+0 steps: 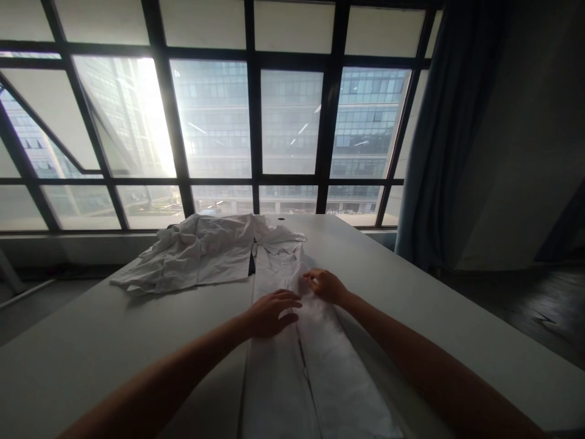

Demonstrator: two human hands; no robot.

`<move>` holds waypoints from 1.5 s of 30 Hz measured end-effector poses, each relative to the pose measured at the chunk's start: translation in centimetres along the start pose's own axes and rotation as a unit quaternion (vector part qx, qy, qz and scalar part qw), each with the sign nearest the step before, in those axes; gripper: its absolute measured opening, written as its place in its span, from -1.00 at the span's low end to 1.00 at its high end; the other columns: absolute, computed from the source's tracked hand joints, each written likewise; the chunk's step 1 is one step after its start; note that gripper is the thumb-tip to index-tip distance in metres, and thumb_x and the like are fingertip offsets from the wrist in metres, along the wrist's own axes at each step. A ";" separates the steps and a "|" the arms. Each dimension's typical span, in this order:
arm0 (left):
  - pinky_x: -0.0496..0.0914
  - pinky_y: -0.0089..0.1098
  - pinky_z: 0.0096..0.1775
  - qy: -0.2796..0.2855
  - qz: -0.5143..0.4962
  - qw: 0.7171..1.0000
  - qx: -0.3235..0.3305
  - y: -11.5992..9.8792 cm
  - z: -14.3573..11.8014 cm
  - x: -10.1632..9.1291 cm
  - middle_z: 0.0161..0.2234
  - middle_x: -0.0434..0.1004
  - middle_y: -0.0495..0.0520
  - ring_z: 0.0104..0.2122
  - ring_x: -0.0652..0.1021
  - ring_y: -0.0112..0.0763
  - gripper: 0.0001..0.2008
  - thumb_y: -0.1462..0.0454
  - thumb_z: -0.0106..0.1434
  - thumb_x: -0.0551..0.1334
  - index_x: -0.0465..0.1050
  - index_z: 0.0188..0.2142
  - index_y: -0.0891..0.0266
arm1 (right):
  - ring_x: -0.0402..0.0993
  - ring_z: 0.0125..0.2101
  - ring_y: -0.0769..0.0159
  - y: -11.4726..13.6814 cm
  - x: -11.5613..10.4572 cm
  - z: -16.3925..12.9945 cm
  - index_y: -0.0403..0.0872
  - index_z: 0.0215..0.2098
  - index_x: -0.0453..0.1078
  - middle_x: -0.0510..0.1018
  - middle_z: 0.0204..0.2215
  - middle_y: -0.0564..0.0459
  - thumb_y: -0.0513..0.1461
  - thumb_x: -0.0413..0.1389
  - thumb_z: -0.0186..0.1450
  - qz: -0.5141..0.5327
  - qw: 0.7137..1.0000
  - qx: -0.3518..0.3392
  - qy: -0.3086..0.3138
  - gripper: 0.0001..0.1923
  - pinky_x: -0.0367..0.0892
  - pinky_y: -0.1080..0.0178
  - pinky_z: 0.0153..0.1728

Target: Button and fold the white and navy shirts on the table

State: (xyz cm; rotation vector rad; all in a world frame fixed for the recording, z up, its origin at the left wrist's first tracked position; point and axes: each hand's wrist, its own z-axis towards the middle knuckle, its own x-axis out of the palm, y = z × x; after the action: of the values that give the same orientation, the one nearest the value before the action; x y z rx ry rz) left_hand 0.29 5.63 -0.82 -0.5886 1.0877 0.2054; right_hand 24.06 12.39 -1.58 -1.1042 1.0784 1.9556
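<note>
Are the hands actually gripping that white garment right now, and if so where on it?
No clear grip. The left hand lies flat, palm down, on the white garment spread on the table. The right hand touches a fold near its middle; whether it pinches the cloth cannot be told.

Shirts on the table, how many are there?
2. One shirt lies flat and long under both hands, the left hand and right hand pressing on it. A crumpled shirt lies behind, to the left. More could hide beneath it.
</note>
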 end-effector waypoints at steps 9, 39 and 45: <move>0.04 -0.07 0.31 0.071 0.055 0.994 -0.068 3.6 1.2 1.1 0.35 0.08 0.13 0.35 0.10 -0.15 -0.46 0.00 0.37 0.10 0.25 0.27 0.11 | 0.14 0.25 0.20 -5.5 1.6 10.8 -0.10 0.32 0.20 0.19 0.31 -0.06 -0.40 -0.03 0.31 -0.101 0.995 0.005 0.004 -0.40 0.09 0.20 0.25; 0.01 -0.06 0.32 0.042 0.003 0.997 -0.068 3.0 0.8 1.0 0.29 0.23 0.15 0.33 0.14 -0.10 -0.44 0.04 0.28 0.22 0.29 0.22 0.16 | 0.36 0.05 0.03 -5.9 2.5 16.2 -0.15 0.02 0.46 0.45 0.06 -0.25 -0.02 -0.27 0.47 -0.168 0.972 0.160 -0.040 -0.43 0.11 0.02 0.13; 0.00 -0.01 0.31 0.067 0.002 0.996 -0.053 2.9 0.7 0.7 0.34 0.14 0.13 0.35 0.08 -0.12 -0.45 0.04 0.34 0.15 0.24 0.26 0.14 | -0.27 0.38 0.14 -5.6 5.7 12.0 -0.13 0.44 -0.16 -0.17 0.41 -0.08 0.11 -0.33 0.44 -0.122 0.972 0.137 0.149 -0.26 -0.27 -0.07 0.32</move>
State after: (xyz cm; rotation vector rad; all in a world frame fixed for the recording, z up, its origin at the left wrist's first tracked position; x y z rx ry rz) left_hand -0.11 8.32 -2.20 -0.7022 1.2141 0.2307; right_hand 21.76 26.20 -4.83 -1.3290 1.2595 1.4312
